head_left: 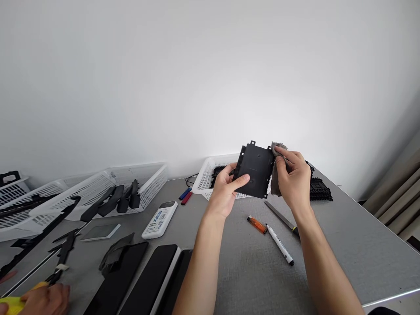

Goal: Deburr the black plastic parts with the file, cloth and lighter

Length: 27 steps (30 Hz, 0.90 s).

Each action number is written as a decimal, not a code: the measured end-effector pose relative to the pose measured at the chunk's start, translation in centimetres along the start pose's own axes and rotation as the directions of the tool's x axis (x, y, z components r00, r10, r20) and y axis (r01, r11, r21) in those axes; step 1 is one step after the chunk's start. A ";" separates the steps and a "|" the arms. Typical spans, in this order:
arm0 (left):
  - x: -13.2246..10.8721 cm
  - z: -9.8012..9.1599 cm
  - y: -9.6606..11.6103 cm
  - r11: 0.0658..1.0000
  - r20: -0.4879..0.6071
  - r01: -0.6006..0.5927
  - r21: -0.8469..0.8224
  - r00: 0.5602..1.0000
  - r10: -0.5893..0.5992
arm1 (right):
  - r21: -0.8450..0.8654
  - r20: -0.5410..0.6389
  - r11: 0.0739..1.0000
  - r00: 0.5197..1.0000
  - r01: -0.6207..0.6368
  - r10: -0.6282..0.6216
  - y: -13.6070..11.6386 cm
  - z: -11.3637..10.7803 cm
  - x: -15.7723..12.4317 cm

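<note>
A flat black plastic part [256, 169] with small tabs along its edges is held up above the table. My left hand [226, 190] grips its left side, thumb lying across the face. In my right hand [294, 177] is a bunched grey cloth [275, 183], pinched against the part's upper right edge. Behind my left hand stands a white plastic basket [205, 175] with black parts inside. More black ridged parts [320, 190] lie on the table behind my right hand.
Below my hands lie an orange lighter [257, 225], a white marker [279, 245] and a flat file [282, 216]. White baskets [154, 183], a white device [160, 220] and dark phone-like slabs [149, 278] are leftward. Another person's hand [46, 299] is at lower left.
</note>
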<state>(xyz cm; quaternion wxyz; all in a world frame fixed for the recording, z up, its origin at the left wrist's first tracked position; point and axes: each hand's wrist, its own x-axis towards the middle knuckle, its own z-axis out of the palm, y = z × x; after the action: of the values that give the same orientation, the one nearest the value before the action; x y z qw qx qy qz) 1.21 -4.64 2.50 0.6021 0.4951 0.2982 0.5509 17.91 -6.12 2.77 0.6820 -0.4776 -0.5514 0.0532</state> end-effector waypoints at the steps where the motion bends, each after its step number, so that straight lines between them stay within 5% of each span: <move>1: -0.1 -0.1 0.1 1.000 0.036 0.027 0.013 0.999 -0.027 | -0.015 0.002 1.000 1.000 0.011 -0.011 -0.1 0.0 0.0; 7: -0.1 0.3 -0.1 0.997 0.044 0.066 0.051 0.997 -0.068 | -0.012 0.132 0.995 0.987 0.099 -0.097 -0.8 0.0 -0.2; 14: -0.1 1.0 0.0 0.991 -0.073 -0.081 0.105 0.993 0.089 | -0.193 0.102 0.961 0.978 0.198 -0.181 -0.4 0.2 -0.4; 27: 0.4 0.8 -0.7 0.982 -0.181 -0.161 0.094 0.968 0.176 | -0.331 0.384 0.876 0.898 0.350 -0.214 -0.8 0.1 -0.9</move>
<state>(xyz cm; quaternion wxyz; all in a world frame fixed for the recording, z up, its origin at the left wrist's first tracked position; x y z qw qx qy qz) 2.30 -4.38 2.23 0.5020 0.4876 0.3322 0.6324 17.06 -7.03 2.74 0.4686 -0.5011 -0.7232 -0.0792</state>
